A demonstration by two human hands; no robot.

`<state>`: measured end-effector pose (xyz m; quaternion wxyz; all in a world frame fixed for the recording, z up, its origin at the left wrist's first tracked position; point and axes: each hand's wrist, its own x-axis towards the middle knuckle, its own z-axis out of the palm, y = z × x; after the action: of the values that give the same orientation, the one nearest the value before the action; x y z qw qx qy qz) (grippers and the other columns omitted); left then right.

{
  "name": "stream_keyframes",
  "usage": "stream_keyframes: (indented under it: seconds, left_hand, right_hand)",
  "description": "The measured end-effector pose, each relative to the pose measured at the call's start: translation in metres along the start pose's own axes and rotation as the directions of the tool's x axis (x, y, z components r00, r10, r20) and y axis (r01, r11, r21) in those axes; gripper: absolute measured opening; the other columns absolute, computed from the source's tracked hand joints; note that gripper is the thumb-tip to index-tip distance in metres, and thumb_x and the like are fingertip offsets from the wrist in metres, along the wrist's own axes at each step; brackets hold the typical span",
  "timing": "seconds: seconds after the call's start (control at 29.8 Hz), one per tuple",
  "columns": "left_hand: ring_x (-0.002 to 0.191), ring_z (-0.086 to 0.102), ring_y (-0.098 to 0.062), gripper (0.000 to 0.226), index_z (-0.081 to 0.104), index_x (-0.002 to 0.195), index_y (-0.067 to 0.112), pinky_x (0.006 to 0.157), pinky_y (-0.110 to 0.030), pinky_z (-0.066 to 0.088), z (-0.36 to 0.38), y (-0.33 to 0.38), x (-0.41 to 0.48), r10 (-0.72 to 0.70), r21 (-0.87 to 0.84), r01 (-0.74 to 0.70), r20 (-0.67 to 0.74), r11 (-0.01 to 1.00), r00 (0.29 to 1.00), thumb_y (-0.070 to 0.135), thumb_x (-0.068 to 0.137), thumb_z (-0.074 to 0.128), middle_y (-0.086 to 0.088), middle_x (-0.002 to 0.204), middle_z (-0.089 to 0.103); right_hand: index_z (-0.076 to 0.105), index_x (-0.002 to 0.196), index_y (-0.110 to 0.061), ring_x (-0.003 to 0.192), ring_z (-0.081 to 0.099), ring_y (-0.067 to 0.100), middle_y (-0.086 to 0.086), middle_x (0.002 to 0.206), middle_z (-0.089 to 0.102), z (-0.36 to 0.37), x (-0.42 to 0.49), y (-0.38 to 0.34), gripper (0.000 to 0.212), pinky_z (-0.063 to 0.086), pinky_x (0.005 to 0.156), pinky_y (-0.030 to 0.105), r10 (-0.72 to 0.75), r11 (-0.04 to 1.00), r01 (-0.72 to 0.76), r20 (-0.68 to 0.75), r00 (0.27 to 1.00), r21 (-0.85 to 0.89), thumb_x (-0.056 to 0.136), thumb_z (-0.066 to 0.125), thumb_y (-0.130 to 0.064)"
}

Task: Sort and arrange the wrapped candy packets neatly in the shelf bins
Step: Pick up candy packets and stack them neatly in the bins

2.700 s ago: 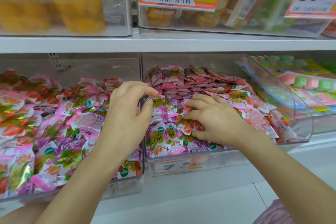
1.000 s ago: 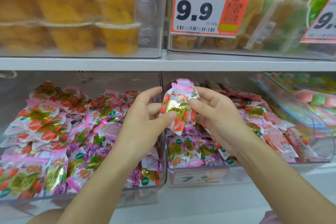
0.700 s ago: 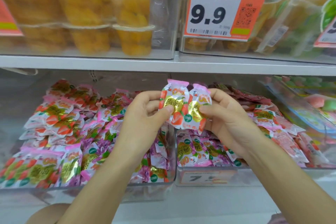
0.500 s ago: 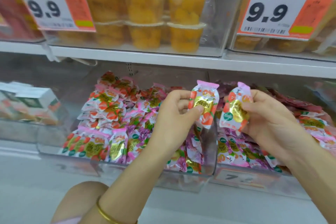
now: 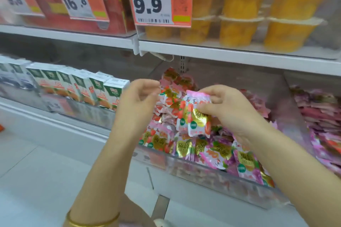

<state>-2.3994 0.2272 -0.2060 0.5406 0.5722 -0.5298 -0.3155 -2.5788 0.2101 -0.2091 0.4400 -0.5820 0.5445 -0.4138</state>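
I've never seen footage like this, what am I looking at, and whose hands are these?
No machine here: a person wears one camera on the head, aimed forward and down, so you see their own bare hands at a shop shelf. The right hand pinches what look like two wrapped candy packets above a clear bin full of similar ones. The left hand hovers beside them, loosely curled, holding nothing. Juice cartons stand to the left; orange cups sit higher up.

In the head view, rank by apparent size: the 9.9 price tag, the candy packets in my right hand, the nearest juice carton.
9.9 price tag
candy packets, though nearer the camera
juice carton
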Motion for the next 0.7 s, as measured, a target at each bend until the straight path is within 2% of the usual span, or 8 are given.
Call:
stream_keyframes:
  seconds: [0.07,0.17,0.27,0.37,0.47,0.54,0.6,0.7]
  left_hand:
    - [0.081,0.064,-0.005,0.026,0.062,0.095,0.024,0.075,-0.025,0.049,-0.015,-0.005,0.006,-0.034,-0.068,0.025,-0.124,0.997,0.992,0.001,0.089,0.05,0.004,0.095,0.068]
    - [0.072,0.063,-0.003,0.027,0.06,0.092,0.021,0.068,-0.022,0.048,-0.02,-0.006,0.01,-0.057,-0.122,0.034,-0.184,0.992,0.981,-0.001,0.089,0.047,0.002,0.09,0.068]
    - [0.068,0.063,0.0,0.026,0.061,0.092,0.019,0.065,-0.019,0.047,-0.02,-0.007,0.01,-0.055,-0.121,0.038,-0.139,0.992,0.989,-0.002,0.088,0.047,0.002,0.088,0.068]
    - [0.071,0.063,-0.001,0.027,0.061,0.093,0.018,0.063,-0.017,0.049,-0.023,-0.009,0.011,-0.074,-0.109,0.063,-0.101,0.992,0.992,-0.003,0.088,0.046,0.004,0.087,0.068]
    - [0.075,0.064,-0.004,0.027,0.061,0.093,0.02,0.068,-0.021,0.048,-0.021,-0.008,0.01,-0.076,-0.077,0.07,-0.077,0.995,0.994,-0.002,0.088,0.046,0.004,0.088,0.068]
    - [0.074,0.064,-0.004,0.026,0.061,0.094,0.02,0.068,-0.021,0.047,-0.02,-0.009,0.009,-0.082,-0.066,0.079,-0.058,0.995,0.995,-0.002,0.089,0.047,0.006,0.087,0.068]
    - [0.074,0.064,-0.004,0.027,0.061,0.094,0.021,0.067,-0.021,0.047,-0.02,-0.009,0.009,-0.081,-0.058,0.078,-0.049,0.995,0.995,-0.001,0.089,0.047,0.006,0.088,0.068]
    - [0.073,0.064,-0.005,0.027,0.061,0.09,0.023,0.067,-0.021,0.046,-0.017,-0.008,0.008,-0.075,-0.043,0.074,-0.036,0.996,0.997,-0.001,0.089,0.048,0.003,0.09,0.068]
  right_hand:
    - [0.06,0.106,-0.016,0.102,0.056,0.013,-0.002,0.106,0.059,0.032,0.007,-0.002,0.027,0.046,0.079,0.024,-0.046,0.996,0.049,0.032,0.998,-0.081,0.082,0.068,-0.007]
    - [0.057,0.085,-0.018,0.082,0.053,0.017,-0.001,0.082,0.054,0.082,0.016,0.0,0.014,0.043,0.072,0.033,-0.099,0.955,0.131,0.133,0.986,-0.266,0.082,0.069,-0.012]
    - [0.055,0.081,-0.015,0.085,0.056,0.028,0.009,0.087,0.06,0.106,0.018,0.008,0.012,0.037,0.063,0.031,-0.125,0.733,0.21,0.175,0.977,-0.647,0.086,0.064,-0.022]
    - [0.052,0.094,-0.012,0.091,0.059,0.034,0.01,0.095,0.059,0.101,0.014,0.01,0.012,0.039,0.061,0.032,-0.205,0.524,0.244,0.157,0.966,-0.816,0.089,0.06,-0.02]
    - [0.053,0.104,-0.012,0.087,0.057,0.032,0.007,0.099,0.049,0.094,0.008,0.009,0.019,0.046,0.063,0.037,-0.288,0.459,0.309,0.19,0.939,-0.833,0.09,0.061,-0.022]
    - [0.057,0.11,-0.013,0.091,0.057,0.03,0.006,0.103,0.05,0.091,0.006,0.009,0.023,0.048,0.072,0.038,-0.297,0.505,0.382,0.259,0.919,-0.774,0.09,0.06,-0.025]
    - [0.065,0.112,-0.014,0.096,0.058,0.026,0.008,0.106,0.061,0.092,0.004,0.01,0.025,0.046,0.079,0.035,-0.248,0.593,0.482,0.424,0.871,-0.645,0.09,0.059,-0.022]
    - [0.068,0.113,-0.013,0.099,0.061,0.017,0.006,0.11,0.069,0.092,0.004,0.01,0.026,0.044,0.082,0.025,-0.203,0.62,0.553,0.567,0.798,-0.557,0.092,0.053,-0.012]
